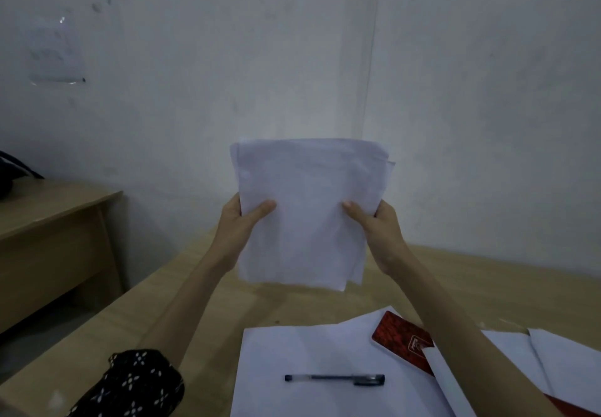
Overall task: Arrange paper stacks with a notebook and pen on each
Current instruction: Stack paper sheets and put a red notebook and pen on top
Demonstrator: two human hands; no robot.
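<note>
Bare forearms; left sleeve (pixel 136 384) black, seemingly white-flowered.

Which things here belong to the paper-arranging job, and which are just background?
Job: held paper stack in left hand and right hand; flat sheets on desk; black pen; red notebook.
Background: side table; taped wall paper.

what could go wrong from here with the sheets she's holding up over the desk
1. The held white paper stack is uneven, with corners sticking out. The left hand and right hand pinch only its side edges, so loose sheets may slip out.
2. The black pen lies loose on the white sheet below; setting the stack down there could cover it or roll it.
3. The red notebook is partly buried under papers, easy to overlook.
</note>
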